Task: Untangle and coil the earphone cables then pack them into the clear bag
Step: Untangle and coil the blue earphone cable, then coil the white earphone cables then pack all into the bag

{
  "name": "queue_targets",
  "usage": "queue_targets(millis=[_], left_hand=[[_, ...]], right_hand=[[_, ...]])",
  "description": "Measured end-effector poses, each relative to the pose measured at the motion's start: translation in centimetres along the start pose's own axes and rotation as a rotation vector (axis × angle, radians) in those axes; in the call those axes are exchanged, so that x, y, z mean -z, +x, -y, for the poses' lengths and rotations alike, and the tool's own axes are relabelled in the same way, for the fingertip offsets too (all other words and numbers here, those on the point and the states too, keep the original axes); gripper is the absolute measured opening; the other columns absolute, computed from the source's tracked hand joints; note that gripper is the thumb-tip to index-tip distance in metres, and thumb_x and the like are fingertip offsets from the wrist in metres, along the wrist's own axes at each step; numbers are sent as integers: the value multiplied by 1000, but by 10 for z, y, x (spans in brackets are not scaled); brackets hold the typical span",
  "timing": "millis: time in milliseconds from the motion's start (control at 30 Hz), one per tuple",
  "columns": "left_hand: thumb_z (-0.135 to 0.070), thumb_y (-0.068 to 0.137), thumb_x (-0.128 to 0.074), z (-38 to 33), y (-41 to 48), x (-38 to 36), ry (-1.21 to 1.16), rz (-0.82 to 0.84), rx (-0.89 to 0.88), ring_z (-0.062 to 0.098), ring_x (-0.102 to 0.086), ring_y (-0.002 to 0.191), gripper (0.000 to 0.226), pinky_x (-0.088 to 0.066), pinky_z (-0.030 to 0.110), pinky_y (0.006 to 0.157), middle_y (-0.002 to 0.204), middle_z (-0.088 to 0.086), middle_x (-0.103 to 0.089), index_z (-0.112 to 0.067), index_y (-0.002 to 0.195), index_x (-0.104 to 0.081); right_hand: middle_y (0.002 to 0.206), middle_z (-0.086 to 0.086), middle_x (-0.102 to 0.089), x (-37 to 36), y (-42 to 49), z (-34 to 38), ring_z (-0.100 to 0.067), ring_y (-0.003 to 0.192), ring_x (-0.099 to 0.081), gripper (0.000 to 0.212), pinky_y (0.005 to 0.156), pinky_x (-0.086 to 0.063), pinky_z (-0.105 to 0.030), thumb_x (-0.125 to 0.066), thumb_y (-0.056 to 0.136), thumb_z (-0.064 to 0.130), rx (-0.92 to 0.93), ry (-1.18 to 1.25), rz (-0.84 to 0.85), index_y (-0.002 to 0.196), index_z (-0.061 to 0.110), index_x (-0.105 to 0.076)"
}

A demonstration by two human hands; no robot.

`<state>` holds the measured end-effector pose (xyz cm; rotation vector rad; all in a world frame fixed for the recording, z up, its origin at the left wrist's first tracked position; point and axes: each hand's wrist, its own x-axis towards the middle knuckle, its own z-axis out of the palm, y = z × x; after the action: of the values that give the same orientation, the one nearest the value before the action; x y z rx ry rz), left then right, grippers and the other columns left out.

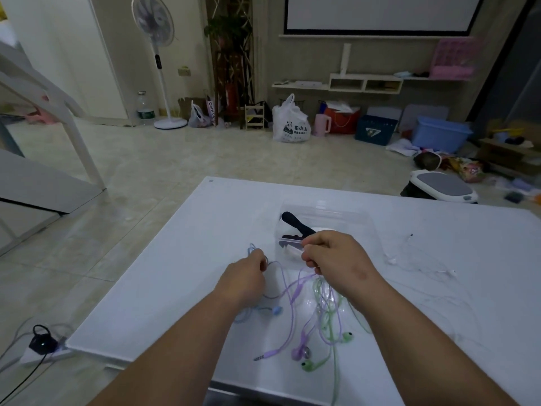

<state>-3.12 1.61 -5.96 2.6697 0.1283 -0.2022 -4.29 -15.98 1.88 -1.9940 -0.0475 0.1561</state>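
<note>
A glossy white rectangular table point(205, 230) filled the lower half of the view, and everything for the job lay on it. Towards its far middle sat the clear plastic bag point(345, 218), its mouth facing the person and dark black items point(295, 224) inside.

Just in front of the bag, the right hand point(336, 256) had its fingers curled tight round the purple earphone cable point(292, 300), bunched with the green earphone cable point(330, 306); both hung down from that grip in a loose tangle across the near part of the table. The left hand point(246, 276), close beside it, pinched the pale blue earphone cable point(251, 250) with bent fingers.

A thin white earphone cable point(424, 268) lay apart on the right of the table.

Nearer the person rested the purple earbuds point(301, 351), two green earbuds point(347, 336), a blue earbud point(276, 310) below the left wrist, and the purple jack plug point(263, 356).
</note>
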Motion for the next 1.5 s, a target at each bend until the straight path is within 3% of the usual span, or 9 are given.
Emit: queue_targets(millis=[167, 267, 367, 500, 633, 967, 1133, 1333, 1500], left_hand=[[-15, 86, -47, 2, -3, -9, 94, -82, 30, 29, -46, 91, 46, -45, 36, 81, 111, 8, -39, -29, 129, -38], [-46, 86, -57, 3, -6, -4, 251, -143, 133, 29, -43, 114, 82, -43, 36, 87, 131, 8, -33, -42, 149, -5], [-69, 80, -54, 2, -9, -1, 319, -137, 266, 30, -44, 120, 103, -43, 37, 90, 137, 10, -35, -30, 151, 9], [-57, 89, -50, -1, -7, -6, 277, -45, 290, 27, -55, 115, 63, -42, 32, 87, 126, 11, -52, -10, 130, -39], [-21, 94, -46, -8, -6, -8, 193, -41, 197, 27, -58, 109, 29, -40, 27, 79, 122, 13, -57, -6, 119, -45], [-12, 86, -58, -36, -10, -16, 68, 51, 48, 25, -58, 105, 32, -38, 24, 71, 117, 10, -61, -9, 118, -53], [-30, 87, -62, -52, -13, -27, -137, 45, -18, 23, -59, 100, 39, -42, 25, 75, 113, 7, -62, -13, 121, -53], [-55, 90, -49, -55, -23, -34, 222, -130, -92, 28, -52, 103, 53, -43, 37, 80, 113, 7, -55, -18, 125, -35], [-67, 88, -40, -55, -19, -25, 20, -68, 7, 31, -49, 111, 62, -43, 39, 90, 121, 9, -48, -21, 130, -34]], right_hand=[[78, 3, -67, 7, -3, 3, -16, 69, -58, 16, 70, -51, -35, -55, 87, 12, 20, -20, 4, 90, 19, -69], [79, 1, -67, 11, -5, 2, -17, 68, -56, 16, 67, -49, -35, -55, 87, 13, 23, -27, 0, 88, 19, -69], [80, -3, -67, 14, -6, 2, -18, 65, -54, 16, 62, -45, -33, -54, 87, 12, 24, -28, 0, 89, 18, -69], [87, -10, -70, 17, -8, 2, -22, 67, -56, 16, 63, -48, -37, -53, 88, 13, 42, -43, -4, 87, 18, -69], [91, -9, -71, 18, -9, 0, -28, 78, -62, 16, 77, -54, -46, -53, 89, 15, 48, -70, -6, 87, 20, -68], [89, -5, -71, 22, -10, -6, -30, 89, -67, 17, 80, -55, -44, -54, 87, 14, 35, -84, -22, 80, 25, -66], [89, -6, -71, 28, -11, -10, -30, 89, -67, 17, 78, -55, -43, -54, 87, 15, 37, -91, -31, 81, 24, -66], [88, -5, -72, 36, -11, -15, -27, 85, -68, 15, 80, -55, -41, -54, 87, 16, 43, -116, -51, 86, 22, -68], [91, 4, -69, 41, -10, -20, -17, 86, -66, 14, 80, -53, -33, -53, 89, 19, 60, -175, -58, 91, 24, -67]])
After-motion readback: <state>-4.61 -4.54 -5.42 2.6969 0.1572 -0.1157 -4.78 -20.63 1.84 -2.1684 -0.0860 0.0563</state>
